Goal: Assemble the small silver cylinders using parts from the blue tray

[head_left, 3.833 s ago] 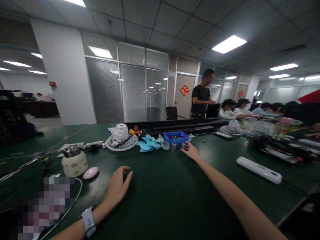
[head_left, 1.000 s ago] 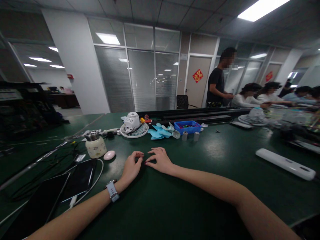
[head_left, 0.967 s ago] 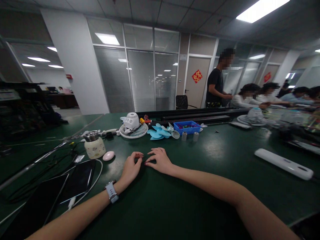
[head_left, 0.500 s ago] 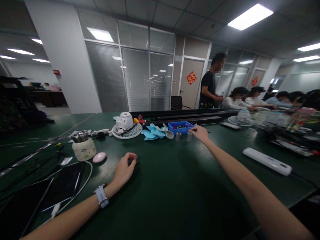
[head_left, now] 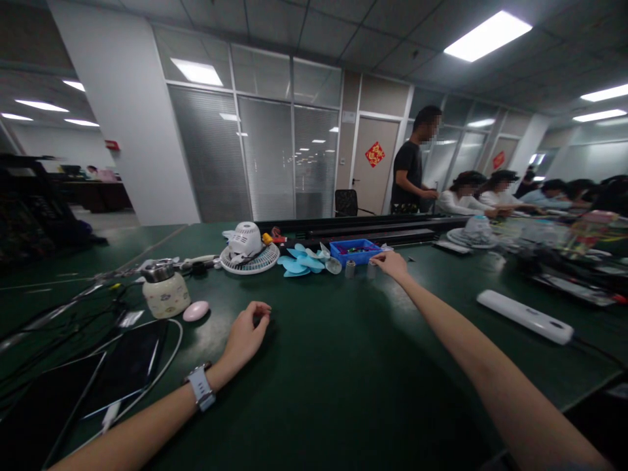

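My right hand (head_left: 391, 264) is stretched far out across the green table, its thumb and fingers pinched together. The fingertips are at the top of a small grey metal cylinder (head_left: 371, 271). What lies between them, if anything, is too small to tell. Another grey cylinder (head_left: 350, 269) stands upright to its left. Just behind both is a blue tray (head_left: 362, 257) with small dark and purple pieces inside. My left hand (head_left: 248, 331), with a watch on its wrist, rests on the table, fingers loosely curled and a gap between thumb and fingers, holding nothing.
Light-blue fan blades (head_left: 300, 261) and a white fan head on its grille (head_left: 246, 245) lie left of the tray. A cream bottle (head_left: 167, 294), a pink oval object (head_left: 196, 311) and dark tablets (head_left: 125, 360) with cables are at left. A white power strip (head_left: 524, 316) lies right.
Both hands stay almost where they were. My right hand has shifted very slightly at the grey cylinder, and the whole view has tilted a little.
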A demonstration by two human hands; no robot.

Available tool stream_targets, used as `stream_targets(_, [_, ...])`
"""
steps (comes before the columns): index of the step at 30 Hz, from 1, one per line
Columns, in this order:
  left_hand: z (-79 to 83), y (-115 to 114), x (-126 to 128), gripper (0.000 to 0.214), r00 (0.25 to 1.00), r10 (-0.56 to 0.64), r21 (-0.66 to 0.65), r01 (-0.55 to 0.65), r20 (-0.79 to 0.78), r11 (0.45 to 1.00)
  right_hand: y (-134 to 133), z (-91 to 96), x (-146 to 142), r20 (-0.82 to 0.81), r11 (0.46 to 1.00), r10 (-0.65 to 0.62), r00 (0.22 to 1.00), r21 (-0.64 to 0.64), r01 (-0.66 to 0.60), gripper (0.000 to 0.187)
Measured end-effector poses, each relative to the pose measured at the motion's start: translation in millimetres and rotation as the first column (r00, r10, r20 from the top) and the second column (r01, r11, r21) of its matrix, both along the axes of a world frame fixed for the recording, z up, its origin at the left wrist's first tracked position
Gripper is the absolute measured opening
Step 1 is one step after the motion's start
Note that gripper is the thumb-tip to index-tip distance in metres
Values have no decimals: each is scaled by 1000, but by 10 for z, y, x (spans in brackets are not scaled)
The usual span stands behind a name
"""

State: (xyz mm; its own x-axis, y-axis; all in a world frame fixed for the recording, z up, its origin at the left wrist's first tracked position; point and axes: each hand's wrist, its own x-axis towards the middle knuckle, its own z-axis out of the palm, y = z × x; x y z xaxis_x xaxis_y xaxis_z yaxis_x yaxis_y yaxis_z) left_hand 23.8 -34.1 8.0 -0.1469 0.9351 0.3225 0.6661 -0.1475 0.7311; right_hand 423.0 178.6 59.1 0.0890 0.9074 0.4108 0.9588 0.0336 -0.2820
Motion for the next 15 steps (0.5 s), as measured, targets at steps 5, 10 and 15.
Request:
stream_targets(5, [30, -14, 14, 26, 1000, 3, -27, -3, 1, 1000, 7, 12, -17, 8, 1000, 8, 1000, -21, -8, 28])
stream_targets(10, [37, -22, 15, 27, 1000, -7, -22, 7, 4, 1000, -28, -28, -18, 22, 999, 1, 1000, -36, 0, 35])
stream_targets(15, [20, -15, 0, 27, 1000, -30, -29, 30, -1, 999, -138, -49, 16, 70, 998, 47, 996, -36, -45, 36])
